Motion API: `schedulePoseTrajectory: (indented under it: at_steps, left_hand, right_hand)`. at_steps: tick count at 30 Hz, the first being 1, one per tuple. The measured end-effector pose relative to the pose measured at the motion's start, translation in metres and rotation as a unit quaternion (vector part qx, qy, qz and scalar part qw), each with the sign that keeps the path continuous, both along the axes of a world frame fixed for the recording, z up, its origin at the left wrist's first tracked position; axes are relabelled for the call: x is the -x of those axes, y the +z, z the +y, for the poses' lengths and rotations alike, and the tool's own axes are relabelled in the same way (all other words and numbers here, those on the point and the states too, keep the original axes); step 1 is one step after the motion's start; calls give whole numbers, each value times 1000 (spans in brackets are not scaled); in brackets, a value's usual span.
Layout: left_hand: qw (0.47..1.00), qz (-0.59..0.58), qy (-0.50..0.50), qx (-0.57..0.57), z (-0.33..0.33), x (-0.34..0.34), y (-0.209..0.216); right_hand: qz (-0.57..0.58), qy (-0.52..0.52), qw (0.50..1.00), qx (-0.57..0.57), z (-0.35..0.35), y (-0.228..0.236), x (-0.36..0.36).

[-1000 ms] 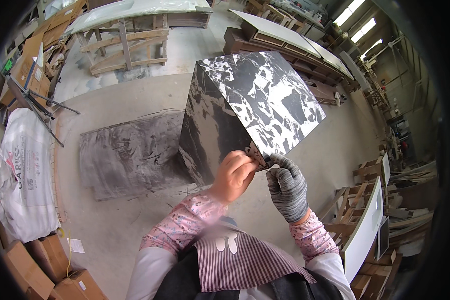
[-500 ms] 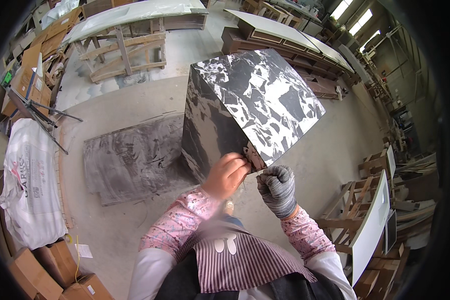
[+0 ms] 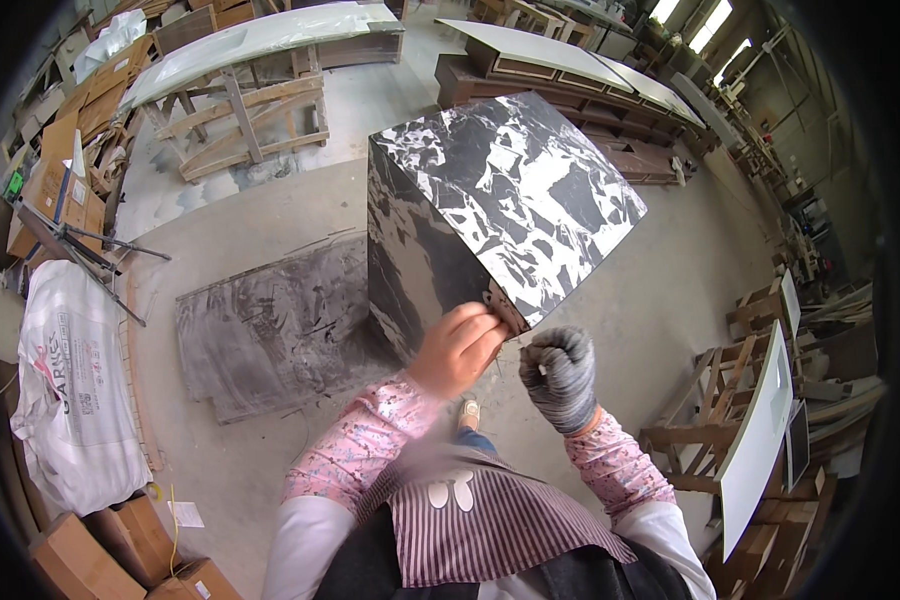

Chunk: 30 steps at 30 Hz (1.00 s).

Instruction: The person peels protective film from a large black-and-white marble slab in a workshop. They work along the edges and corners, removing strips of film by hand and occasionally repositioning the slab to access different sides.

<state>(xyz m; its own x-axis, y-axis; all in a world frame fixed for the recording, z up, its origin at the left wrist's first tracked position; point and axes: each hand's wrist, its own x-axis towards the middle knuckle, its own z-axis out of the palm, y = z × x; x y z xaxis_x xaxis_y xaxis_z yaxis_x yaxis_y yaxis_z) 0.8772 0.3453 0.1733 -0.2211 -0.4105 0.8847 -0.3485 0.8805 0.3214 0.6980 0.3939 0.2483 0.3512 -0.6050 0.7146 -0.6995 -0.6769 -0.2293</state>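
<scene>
A large box-shaped block [image 3: 530,200] with black-and-white marbled faces stands in front of me, one corner towards me. My left hand [image 3: 457,352], bare, has its fingers bent and pressed together against the side face by the near corner. Anything between those fingertips is hidden. Just right of that corner, slightly apart from it, my right hand [image 3: 560,382] is closed in a grey knitted glove. Whatever it may hold is too small or covered to make out. Pink flowered sleeves cover both forearms.
A dusty dark board [image 3: 280,325] lies on the floor left of the block. A tripod [image 3: 90,245] and a white sack [image 3: 75,400] stand further left, above cardboard boxes [image 3: 95,560]. Wooden trestles hold a white slab [image 3: 755,440] at right; long dark cabinets [image 3: 530,80] stand behind.
My right hand has drawn slightly away from the block's near corner. My left hand stays at the side face, its fingers shifted a little. The whole view has shifted slightly.
</scene>
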Motion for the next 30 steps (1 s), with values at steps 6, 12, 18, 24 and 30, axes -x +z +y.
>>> schedulePoseTrajectory:
  at_steps: [6,12,18,24,30]
  left_hand:
    - [999,-33,4,32,-1,-5,2]
    - [983,-131,-10,-127,6,-17,-54]
    - [964,-165,-58,-200,54,-26,-1]
    - [952,-196,-73,-223,62,-34,-22]
    - [941,-175,22,-289,66,-48,-46]
  right_hand:
    - [56,51,997,5,-7,0,9]
    - [68,-3,990,-123,1,-58,6]
    - [17,-11,983,-182,30,-53,-1]
    - [21,-33,981,-192,54,-58,9]
    - [-83,-96,978,-167,65,-57,35]
